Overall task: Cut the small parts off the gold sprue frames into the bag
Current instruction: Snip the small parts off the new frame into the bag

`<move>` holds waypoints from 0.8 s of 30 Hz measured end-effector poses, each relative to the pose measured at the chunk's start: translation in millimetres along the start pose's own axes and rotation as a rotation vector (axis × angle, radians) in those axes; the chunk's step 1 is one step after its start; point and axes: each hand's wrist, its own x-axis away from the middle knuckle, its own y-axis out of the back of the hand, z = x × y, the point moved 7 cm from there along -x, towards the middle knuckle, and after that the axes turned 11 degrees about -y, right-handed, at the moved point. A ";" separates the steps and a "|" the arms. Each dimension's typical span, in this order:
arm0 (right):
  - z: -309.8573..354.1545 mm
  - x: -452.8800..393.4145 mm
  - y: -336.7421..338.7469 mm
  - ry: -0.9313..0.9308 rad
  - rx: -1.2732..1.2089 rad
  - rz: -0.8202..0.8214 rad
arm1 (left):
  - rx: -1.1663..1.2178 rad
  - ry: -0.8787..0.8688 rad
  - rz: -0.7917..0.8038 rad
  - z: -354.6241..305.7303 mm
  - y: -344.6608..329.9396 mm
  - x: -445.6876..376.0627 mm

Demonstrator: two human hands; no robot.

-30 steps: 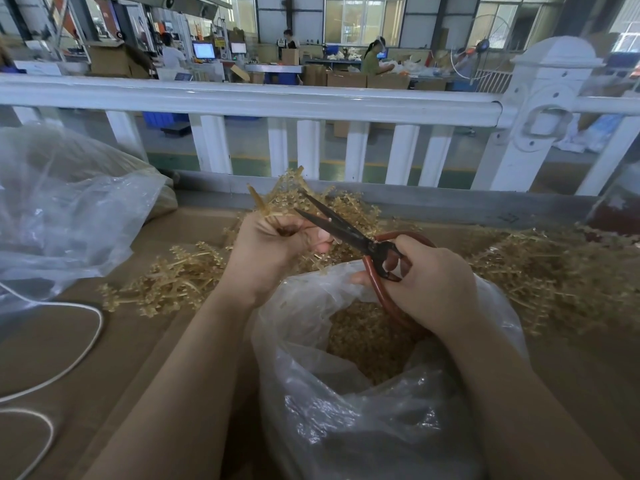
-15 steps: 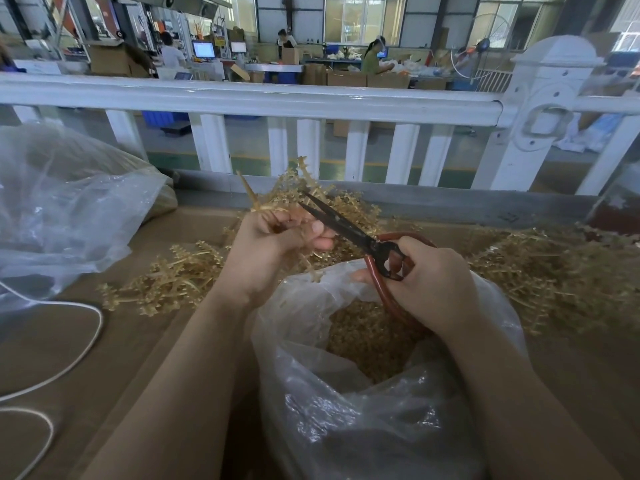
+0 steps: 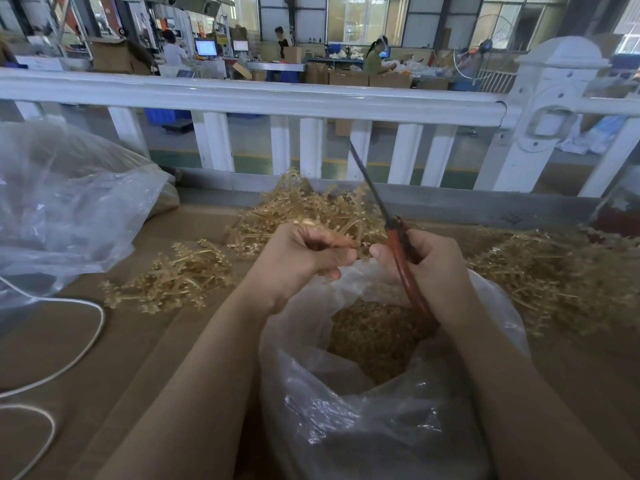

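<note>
1. Your left hand (image 3: pixel 304 258) has its fingers curled round a thin gold plastic sprue piece (image 3: pixel 341 241). Its short free end pokes out to the right, roughly level, toward your other hand. How many small parts are left on it is too blurred to tell.
2. Your right hand (image 3: pixel 429 271) is wrapped round the red-brown handles of the black-bladed scissors (image 3: pixel 391 223). The blades look closed together and point up and away from you, toward the white fence rail (image 3: pixel 242 98), not at the piece.
3. The relation that counts: the piece's tip lies just beside your right thumb, almost touching, and it sits below the blades, near the pivot. The blades' long axis runs nearly square to the piece, so you would probably need to tip them down and open them before any cut.
4. Both hands hover over the mouth of the clear plastic bag (image 3: pixel 346 427), which holds a heap of cut gold bits. Anything snipped here should drop in.
5. Uncut gold sprue frames lie in piles on the brown cardboard surface (image 3: pixel 69 358): one heap (image 3: pixel 173 282) to your left, nearer the left hand, another (image 3: pixel 554 278) to your right.
</note>
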 end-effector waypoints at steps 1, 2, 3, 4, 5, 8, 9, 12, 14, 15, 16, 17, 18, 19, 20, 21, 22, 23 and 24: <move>0.2 -0.9 -1.5 -0.016 -0.045 0.032 | 0.007 0.021 0.024 2.2 -4.9 0.1; 1.2 -1.2 -2.9 -0.027 -0.077 0.060 | 0.011 0.037 0.050 3.5 -9.3 0.3; 1.7 -1.1 -4.3 -0.041 -0.095 0.085 | 0.012 0.052 0.070 4.3 -12.6 1.0; 1.4 -1.0 -5.7 -0.058 -0.102 0.108 | 0.011 0.065 0.083 4.4 -14.6 1.5; 0.5 -0.9 -6.8 -0.076 -0.105 0.129 | 0.005 0.072 0.091 4.2 -15.4 2.2; -0.4 -0.8 -9.5 -0.105 -0.128 0.169 | -0.025 0.075 0.102 3.8 -15.2 3.4; 0.0 -1.0 -10.1 -0.105 -0.141 0.173 | -0.027 0.075 0.102 3.9 -15.1 3.4; 1.3 0.0 -9.9 -0.108 -0.209 0.173 | 0.038 0.088 0.068 3.8 -13.6 3.4; 1.7 0.5 -8.2 -0.094 -0.247 0.159 | 0.107 0.110 0.051 4.4 -13.3 3.6; 2.3 0.7 -7.2 -0.086 -0.261 0.150 | 0.140 0.124 0.033 5.8 -12.5 3.7; 2.8 0.6 -6.4 -0.077 -0.271 0.143 | 0.166 0.138 0.005 7.3 -11.4 3.9; 3.2 0.1 -6.1 -0.064 -0.271 0.137 | 0.178 0.147 -0.028 8.8 -9.9 3.5; 3.1 -0.3 -6.4 -0.052 -0.260 0.132 | 0.183 0.149 -0.056 9.5 -8.5 3.1; 1.7 -1.3 -6.7 -0.045 -0.225 0.121 | 0.189 0.145 -0.079 9.5 -7.4 2.6; -0.5 -2.3 -6.5 -0.047 -0.165 0.103 | 0.200 0.138 -0.100 8.5 -5.9 2.1; -2.9 -3.2 -5.6 -0.051 -0.084 0.080 | 0.207 0.125 -0.120 7.3 -3.2 1.4; -4.1 -3.2 -4.7 -0.047 0.002 0.065 | 0.197 0.107 -0.138 6.0 0.5 0.7; -3.6 -2.5 -4.4 -0.031 0.081 0.063 | 0.171 0.086 -0.154 4.8 4.8 0.2; -1.8 -1.4 -5.2 -0.005 0.154 0.069 | 0.138 0.064 -0.164 3.2 8.7 -0.1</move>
